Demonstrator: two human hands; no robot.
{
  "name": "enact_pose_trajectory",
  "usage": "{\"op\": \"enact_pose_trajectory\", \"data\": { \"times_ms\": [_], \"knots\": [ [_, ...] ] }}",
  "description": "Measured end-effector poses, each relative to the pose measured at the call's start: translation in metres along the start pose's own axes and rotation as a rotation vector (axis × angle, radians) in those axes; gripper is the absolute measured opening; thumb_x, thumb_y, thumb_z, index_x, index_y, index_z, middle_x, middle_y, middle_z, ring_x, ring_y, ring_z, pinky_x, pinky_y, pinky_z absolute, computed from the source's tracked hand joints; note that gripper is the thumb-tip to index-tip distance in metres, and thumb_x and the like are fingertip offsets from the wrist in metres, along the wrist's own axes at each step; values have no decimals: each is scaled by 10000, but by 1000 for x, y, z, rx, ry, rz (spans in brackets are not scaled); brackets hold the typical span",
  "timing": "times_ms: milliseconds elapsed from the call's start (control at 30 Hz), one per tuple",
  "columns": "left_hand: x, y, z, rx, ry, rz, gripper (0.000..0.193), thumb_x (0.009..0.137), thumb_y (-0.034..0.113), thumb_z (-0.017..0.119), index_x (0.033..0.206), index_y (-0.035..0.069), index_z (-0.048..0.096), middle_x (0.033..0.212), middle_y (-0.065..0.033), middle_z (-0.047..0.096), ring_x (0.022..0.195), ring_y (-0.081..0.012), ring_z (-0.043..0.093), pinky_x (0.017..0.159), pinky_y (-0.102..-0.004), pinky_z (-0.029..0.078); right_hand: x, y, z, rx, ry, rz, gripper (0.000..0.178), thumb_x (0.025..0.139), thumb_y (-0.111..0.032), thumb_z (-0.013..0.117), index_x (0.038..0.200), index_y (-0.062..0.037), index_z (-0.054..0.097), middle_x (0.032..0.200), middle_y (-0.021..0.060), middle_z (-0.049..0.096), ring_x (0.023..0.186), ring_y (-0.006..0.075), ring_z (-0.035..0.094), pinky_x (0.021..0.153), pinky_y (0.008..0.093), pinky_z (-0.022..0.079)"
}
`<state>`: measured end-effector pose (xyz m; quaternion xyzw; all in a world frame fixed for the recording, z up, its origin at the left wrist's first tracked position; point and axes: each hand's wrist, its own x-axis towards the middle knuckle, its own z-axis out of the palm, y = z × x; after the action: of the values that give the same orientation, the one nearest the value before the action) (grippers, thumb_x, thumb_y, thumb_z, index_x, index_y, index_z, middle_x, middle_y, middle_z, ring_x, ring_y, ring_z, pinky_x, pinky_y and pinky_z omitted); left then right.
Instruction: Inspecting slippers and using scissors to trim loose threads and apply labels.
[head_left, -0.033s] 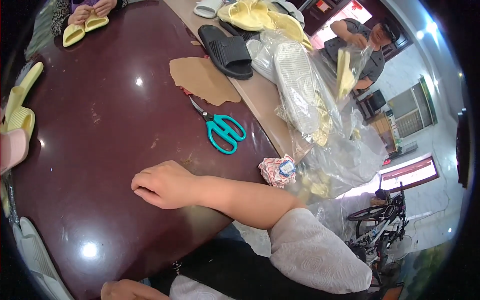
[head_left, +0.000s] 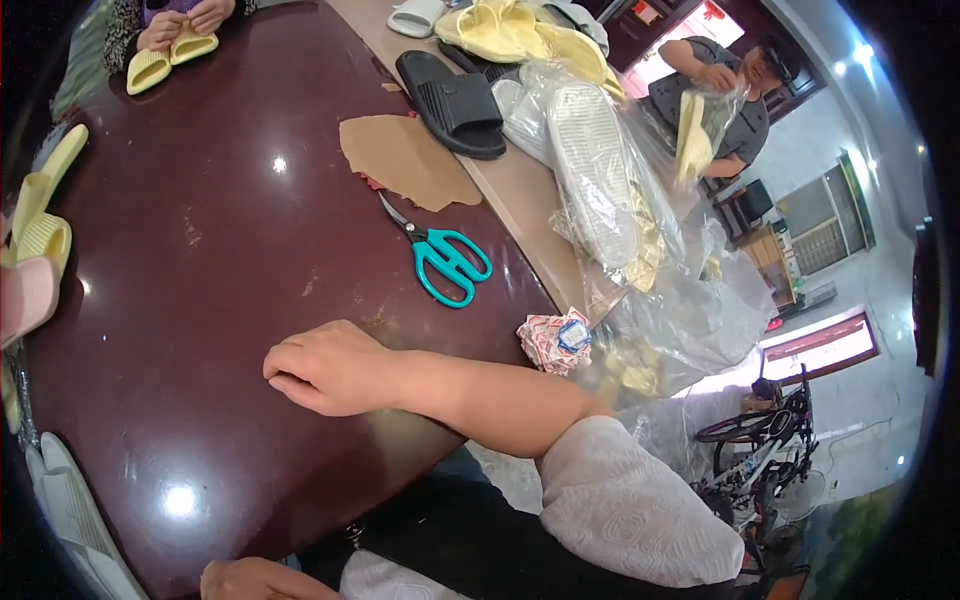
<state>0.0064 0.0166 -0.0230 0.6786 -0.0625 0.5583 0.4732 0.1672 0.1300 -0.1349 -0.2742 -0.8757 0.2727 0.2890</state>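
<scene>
My right hand [head_left: 330, 370] rests knuckles-up on the dark red-brown round table [head_left: 200, 300], fingers curled under with nothing seen in them. Its forearm, in a pale grey sleeve, comes in from the lower right. Only the top of my left hand [head_left: 255, 582] shows at the bottom edge, and its fingers are hidden. Teal-handled scissors [head_left: 445, 260] lie shut on the table beyond my right hand. A crumpled red-and-white packet [head_left: 555, 342] sits at the table's edge beside my forearm.
A tan cut-out sheet [head_left: 405, 160] and a black slipper [head_left: 455, 100] lie further off. Bagged white slippers [head_left: 590, 170] and yellow slippers [head_left: 510, 30] are piled on the right. Two other people handle yellow slippers, one at the far right [head_left: 715, 90], one at the top left [head_left: 175, 35]. Yellow and pink slippers [head_left: 35, 250] line the left rim.
</scene>
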Motion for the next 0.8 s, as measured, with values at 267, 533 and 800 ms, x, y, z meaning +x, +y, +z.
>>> {"op": "enact_pose_trajectory", "data": {
  "times_ms": [267, 533, 800],
  "knots": [
    [15, 13, 7, -260, -237, 12, 152, 856, 127, 590, 838, 257, 667, 716, -61, 635, 605, -183, 598, 573, -281, 498, -31, -57, -24, 8, 58, -115, 86, 842, -129, 595, 909, -76, 600, 826, 91, 620, 723, 285, 612, 612, 373, 491],
    [16, 30, 14, -282, -277, 26, 150, 853, 108, 602, 801, 221, 687, 724, -72, 639, 635, -196, 610, 577, -279, 497, -179, -62, -138, 585, 886, 351, 124, 857, -67, 570, 760, -34, 502, 613, 51, 508, 489, 131, 453, 438, 255, 349],
    [47, 34, 20, -504, -441, 33, 79, 849, 109, 631, 845, 133, 707, 755, -115, 634, 650, -224, 618, 568, -296, 505, -291, 25, -191, 628, 1766, 553, 129, 918, -118, 518, 1015, -33, 519, 867, 48, 560, 796, 144, 550, 685, 248, 445]
  ]
}}
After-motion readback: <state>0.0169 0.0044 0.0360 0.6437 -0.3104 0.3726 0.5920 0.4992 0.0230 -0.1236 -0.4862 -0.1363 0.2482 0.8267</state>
